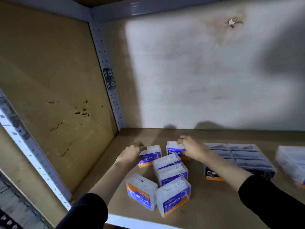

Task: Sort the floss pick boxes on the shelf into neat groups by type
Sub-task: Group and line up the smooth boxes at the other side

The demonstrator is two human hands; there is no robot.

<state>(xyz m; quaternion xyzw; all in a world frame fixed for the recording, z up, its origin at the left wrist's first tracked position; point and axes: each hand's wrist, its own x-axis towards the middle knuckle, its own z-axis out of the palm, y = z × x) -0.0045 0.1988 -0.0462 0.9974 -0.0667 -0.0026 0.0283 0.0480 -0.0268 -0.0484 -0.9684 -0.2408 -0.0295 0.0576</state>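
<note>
**Current state.** The left hand [132,152] is curled round the left end of the rear-left Smooth box [151,157], a translucent white plastic floss pick box with a blue-and-orange label. The right hand [191,148] grips the rear-right Smooth box [174,150], same type, with its fingers over the top and its thumb at the front face. Both boxes stand on the brown board shelf [214,204], toward its rear edge and left of centre.

**Remaining stock.** Two middle Smooth boxes [171,171] touch each other in a skewed line. The front-left Smooth box [141,190] lies with its label inverted. The front-right Smooth box [173,195] stands askew just beside it, near the front edge. A squared block of black Charcoal boxes [244,156] sits to the right. The pale packs [292,161] at the right edge are too blurred to identify.

**Probable faults.**
- Drawing both held boxes inward together would likely shove the nearer middle box and worsen the skew.
- The boxes look light and smooth-walled. A grip high on the top may tip one or let it slip.
- The right forearm lies close to the Charcoal block, so a careless sweep could break up that finished group.
- A knock to the front pair could push them off the front edge.
</note>
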